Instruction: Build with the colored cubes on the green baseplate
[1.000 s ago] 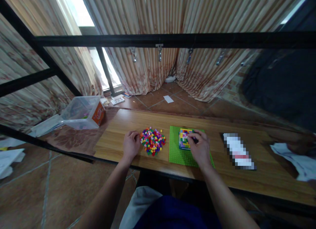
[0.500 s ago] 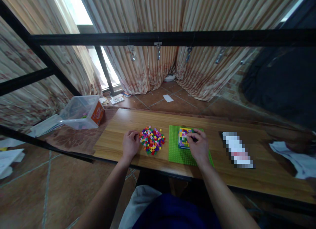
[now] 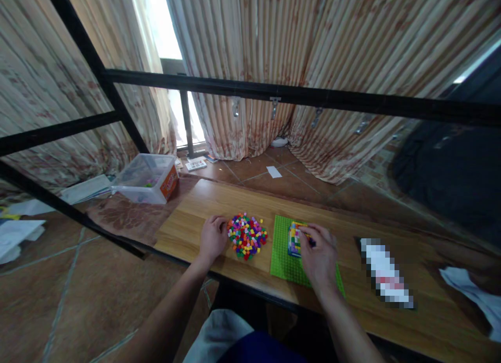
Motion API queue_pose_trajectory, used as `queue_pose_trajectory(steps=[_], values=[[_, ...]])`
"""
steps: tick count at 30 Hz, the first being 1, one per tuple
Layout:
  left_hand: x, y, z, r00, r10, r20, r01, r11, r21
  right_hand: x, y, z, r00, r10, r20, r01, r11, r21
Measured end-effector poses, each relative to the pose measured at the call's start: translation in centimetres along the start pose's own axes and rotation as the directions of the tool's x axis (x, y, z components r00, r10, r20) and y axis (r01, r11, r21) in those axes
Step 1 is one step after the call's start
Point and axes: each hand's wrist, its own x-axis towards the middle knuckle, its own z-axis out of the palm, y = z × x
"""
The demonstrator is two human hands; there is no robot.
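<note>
My right hand [image 3: 320, 256] is over a small block build [image 3: 293, 243] made of multicoloured toy bricks, with thumb and fingers pinched together at its top. Whatever is between those fingertips is too small to tell. The build stands on a green studded baseplate [image 3: 281, 261], and my hand covers its right part. To the left lies a loose heap of tiny coloured bricks [image 3: 247, 237]. Resting at the heap's left edge, my left hand [image 3: 213, 239] has its fingers curled in and closed; what they hold, if anything, is hidden.
The wooden table [image 3: 188, 217] also carries a pixelated phone-like object [image 3: 385, 274] and crumpled white paper [image 3: 472, 295] at the right. A clear plastic box [image 3: 146, 180] stands beyond the left end. A black metal bar [image 3: 235, 86] crosses above the far side.
The camera view has tilted and shifted, so the table appears lower. Both hands keep about the same places, left by the heap and right at the build.
</note>
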Motion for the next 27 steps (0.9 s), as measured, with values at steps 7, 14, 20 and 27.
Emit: queue_pose_trajectory(steps=[7, 14, 20, 27], values=[[-0.2, 0.0, -0.1, 1.0, 0.005, -0.003, -0.005, 1.0, 0.0, 2.2, -3.9, 5.1, 0.883, -0.08, 0.462, 0.149, 0.982, -0.115], [-0.2, 0.4, 0.0, 1.0, -0.026, 0.004, 0.027, 0.999, -0.033, 3.8, -2.9, 9.2, 0.809, -0.14, 0.572, 0.293, 0.938, -0.185], [-0.2, 0.6, 0.0, 0.999, -0.043, 0.013, 0.044, 0.998, -0.035, 4.1, -2.4, 9.9, 0.782, -0.175, 0.598, 0.324, 0.934, -0.15], [-0.1, 0.2, 0.1, 1.0, -0.025, 0.011, 0.025, 0.999, -0.033, 1.9, -4.0, 7.6, 0.824, -0.179, 0.537, 0.27, 0.958, -0.095]])
